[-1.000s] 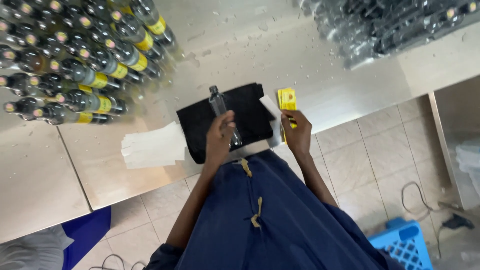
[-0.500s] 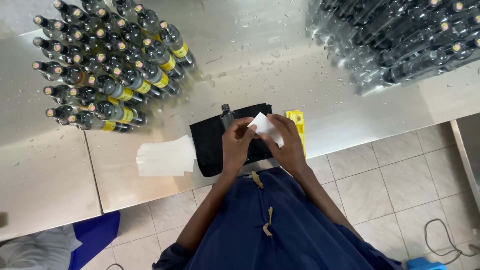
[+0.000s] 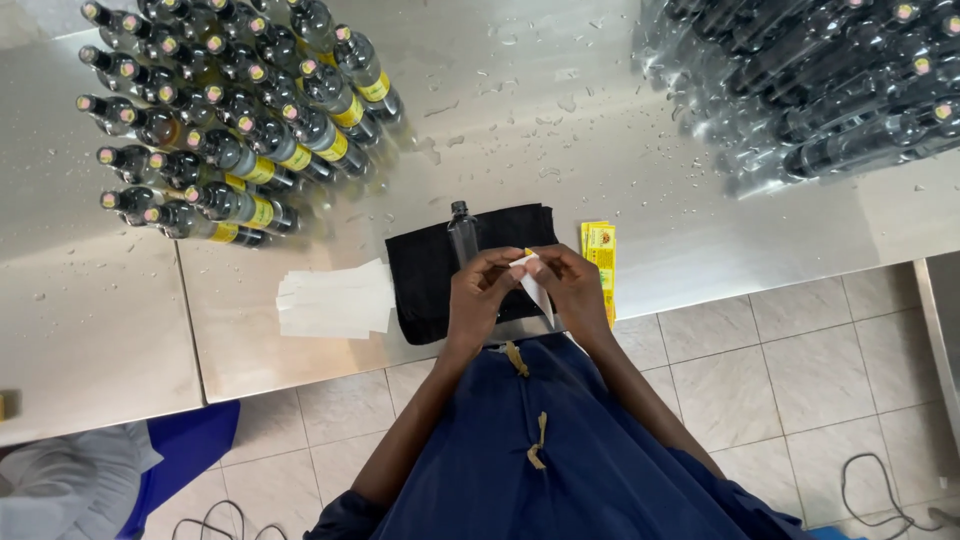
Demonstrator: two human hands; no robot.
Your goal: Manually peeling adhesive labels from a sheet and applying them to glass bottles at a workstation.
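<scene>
Steel table [image 3: 560, 110], wide and spotted with droplets, is seen from above over a pale tiled floor [image 3: 790, 370]. At ten o'clock, a packed cluster of yellow-labelled bottles [image 3: 230, 130] is stood; at two o'clock, a bank of dark unlabelled bottles [image 3: 830, 90] is laid under clear wrap. Dead centre at the table's near edge, a black cloth [image 3: 425, 275] is spread, with one clear bottle [image 3: 462, 232] laid on it. At nine o'clock of the cloth, white paper strips [image 3: 335, 298] are stacked; at three o'clock, yellow labels [image 3: 599, 250]. Over the cloth, a small white label [image 3: 533, 285] is pinched between both grips: left hand [image 3: 478, 295] and right hand [image 3: 572, 290], fingertips closed on it.
</scene>
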